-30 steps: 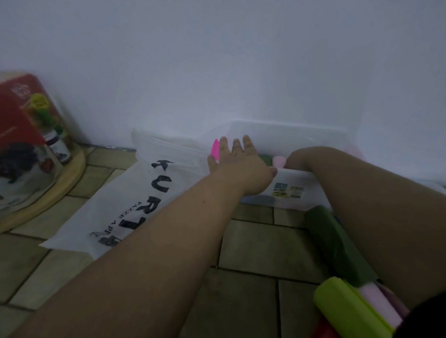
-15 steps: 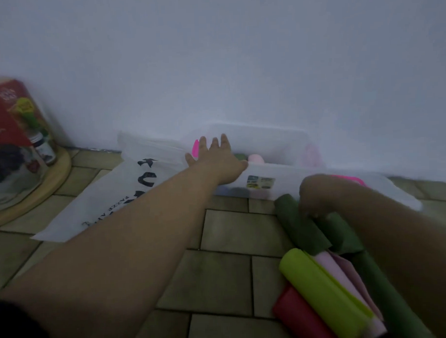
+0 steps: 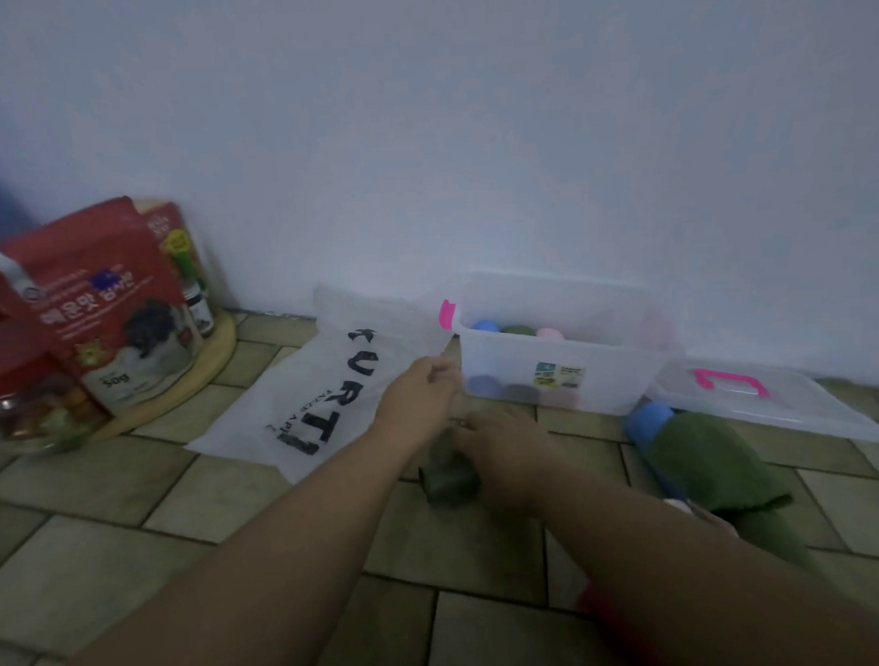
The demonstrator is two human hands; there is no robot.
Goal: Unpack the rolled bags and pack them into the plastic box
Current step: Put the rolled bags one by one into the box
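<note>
A: Grips, pls?
B: The right grip is clasped over a dark green roll on the floor. The left grip sits just left of it and a bit beyond, fingers curled as if pinching sth. It's too blurred there, so I can't tell what, if anything.
A: Progress?
B: Partway, I'd say. Right of the right grip lies a pile of loose rolls, green on top w/ a blue end poking out, so several are left to pack. The one in hand looks like the next to go in.
A: And the box?
B: The plastic box stands open just beyond both grips, against the wall. Blue, green and pink roll ends show inside, toward its left end. There seems to be room on the right side.
A: Anything in the way?
B: Not rly. A white bag w/ black letters lies flat left of the left grip, right up by the box's left end. The lid, pink handle, rests beyond the pile, beside the box. Far left are a red pouch and a jar on a round wooden board, well apart from both grips.
</note>
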